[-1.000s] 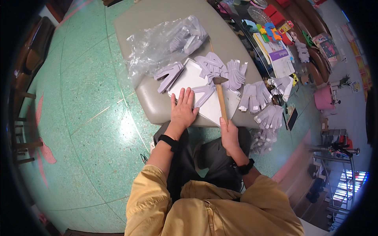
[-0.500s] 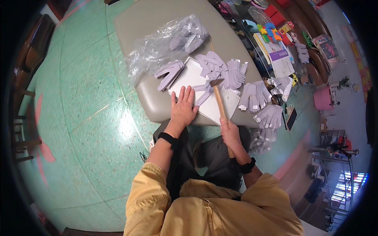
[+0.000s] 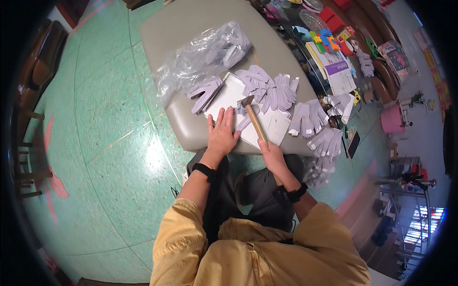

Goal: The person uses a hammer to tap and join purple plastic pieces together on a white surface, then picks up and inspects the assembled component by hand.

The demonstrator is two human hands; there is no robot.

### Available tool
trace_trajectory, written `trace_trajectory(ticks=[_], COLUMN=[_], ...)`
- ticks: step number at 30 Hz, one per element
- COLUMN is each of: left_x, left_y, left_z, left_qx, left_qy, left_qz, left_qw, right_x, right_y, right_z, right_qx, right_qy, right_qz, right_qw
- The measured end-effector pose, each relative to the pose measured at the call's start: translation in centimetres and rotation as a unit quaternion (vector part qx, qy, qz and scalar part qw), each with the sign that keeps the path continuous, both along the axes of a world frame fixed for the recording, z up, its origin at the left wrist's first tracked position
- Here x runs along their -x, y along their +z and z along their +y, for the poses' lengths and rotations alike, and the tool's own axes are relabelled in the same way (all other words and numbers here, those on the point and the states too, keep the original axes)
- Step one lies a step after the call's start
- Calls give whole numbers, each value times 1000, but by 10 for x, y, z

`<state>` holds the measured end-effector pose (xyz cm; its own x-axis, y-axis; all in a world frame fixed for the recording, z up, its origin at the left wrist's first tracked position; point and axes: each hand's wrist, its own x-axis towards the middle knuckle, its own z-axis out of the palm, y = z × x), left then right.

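Note:
My left hand (image 3: pixel 222 136) lies flat with its fingers spread on a white board (image 3: pixel 276 129). Under and beside its fingers is a V-shaped pale lilac strip (image 3: pixel 244 124), partly hidden. My right hand (image 3: pixel 273 157) is wrapped round the wooden handle of a hammer (image 3: pixel 256 124). The hammer's dark head is over the bend of the strip, just ahead of my left fingertips; whether it touches cannot be seen. Left of the board's far part sits a stack of folded lilac strips (image 3: pixel 207 94). A fanned pile of similar strips (image 3: pixel 261 83) covers the board's far right.
The board rests on a padded grey-beige bench (image 3: pixel 179 126). A clear plastic bag (image 3: pixel 188 62) holding more strips lies beyond. Several strip bundles (image 3: pixel 307 117) hang around the bench's right edge. Further right, a cluttered table bears papers (image 3: pixel 338 74) and colourful toy blocks (image 3: pixel 327 40).
The hammer head has shifted left and slightly nearer onto the strip's bend, the handle tilting more. My right hand has moved a little with it. My left hand has stayed in place.

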<state>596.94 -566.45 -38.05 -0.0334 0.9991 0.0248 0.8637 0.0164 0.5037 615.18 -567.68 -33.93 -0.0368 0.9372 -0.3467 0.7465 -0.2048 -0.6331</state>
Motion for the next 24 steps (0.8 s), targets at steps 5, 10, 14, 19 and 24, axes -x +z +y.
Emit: trace_trajectory(ticks=[5,10,14,19,24], left_x=[-3,1,-2,-3,-7], left_y=[-2,3,0,-4,-7], left_z=[3,0,1,5,0], left_qx=[-23,5,-19,-2,-2], left_qy=[6,8,-9,6,-4], left_qz=[-23,-31,12,26,63], left_qw=[999,999,1000,1000,998], right_x=[11,0,-16,-24,-24], right_y=[-25,-4,-16,2,-6], right_z=[-16,-2,-7,-5,-18], right_qx=[-154,39,-65,-45,-3], right_qy=[11,-9,-36,-1,-8], right_qz=[29,26,37,16,-1], right_qw=[988,999,997,999,1000])
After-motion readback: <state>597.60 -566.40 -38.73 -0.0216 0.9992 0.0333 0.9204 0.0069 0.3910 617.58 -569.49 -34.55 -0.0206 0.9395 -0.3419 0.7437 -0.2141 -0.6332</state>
